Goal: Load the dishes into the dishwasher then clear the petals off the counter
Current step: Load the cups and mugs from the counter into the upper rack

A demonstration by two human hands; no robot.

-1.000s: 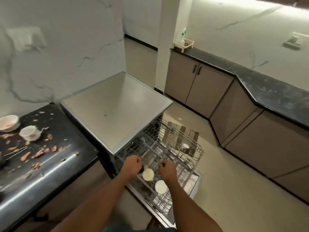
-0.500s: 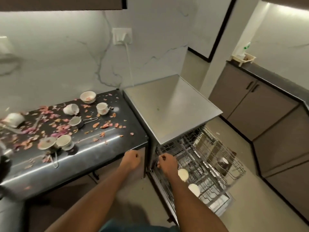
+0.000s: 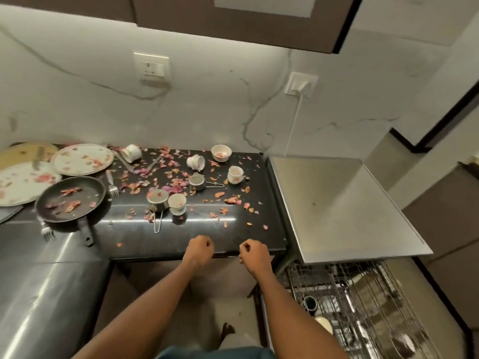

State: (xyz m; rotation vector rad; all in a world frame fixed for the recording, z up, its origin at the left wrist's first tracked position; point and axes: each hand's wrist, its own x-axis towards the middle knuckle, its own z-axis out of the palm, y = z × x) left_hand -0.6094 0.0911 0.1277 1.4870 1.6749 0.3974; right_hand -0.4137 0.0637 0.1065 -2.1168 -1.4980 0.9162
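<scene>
The person's left hand [image 3: 199, 251] and right hand [image 3: 254, 255] are hovering side by side over the front edge of the black counter [image 3: 181, 237], each with its fingers curled into a loose fist and holding nothing. The dishes are lying farther back on the counter, well apart from the fingers. The nearest ones, a white cup [image 3: 177, 203] and a small steel pot [image 3: 158, 200] touching it on its left, are standing beyond the left hand. Behind them a small strainer [image 3: 197, 181], a flowered cup [image 3: 236, 174], a tipped cup [image 3: 195, 161] and a small bowl [image 3: 221, 152] are sitting among scattered pink petals [image 3: 178, 181]. At the left a dark frying pan [image 3: 70, 199] is holding a few petals, with a fork [image 3: 112, 183] beside it and patterned plates [image 3: 82, 159] behind. At the lower right, the dishwasher rack [image 3: 363, 307] is standing pulled out below the right hand, with a pale dish [image 3: 324, 323] in it.
</scene>
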